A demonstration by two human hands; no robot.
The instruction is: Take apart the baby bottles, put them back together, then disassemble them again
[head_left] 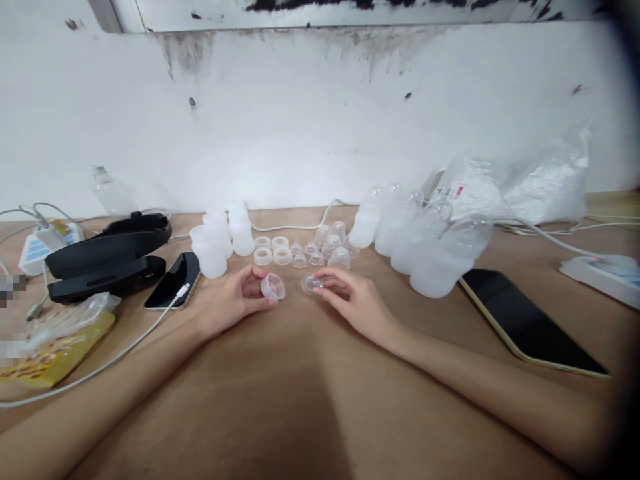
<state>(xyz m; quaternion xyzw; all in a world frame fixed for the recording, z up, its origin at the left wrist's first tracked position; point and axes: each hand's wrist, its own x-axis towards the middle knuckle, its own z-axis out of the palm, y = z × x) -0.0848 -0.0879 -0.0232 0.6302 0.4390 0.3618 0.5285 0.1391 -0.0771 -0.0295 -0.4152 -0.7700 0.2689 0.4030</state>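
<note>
Translucent plastic ring tilts in the left hand while the right hand holds a clear, flared teat, the pair well apart above a smooth brown worktop. The left fingers curl around the ring's rim, half closed; the right fingers pinch the teat almost together. Slick, thin edges could slip from so light a hold, and the round ring could roll away. Just beyond, pale flat rings, pointed teats and domed clear caps crowd together, where a stray knuckle might scatter them. Frosted, waisted bottles at left and capped bottles at right look light enough to topple if brushed.
</note>
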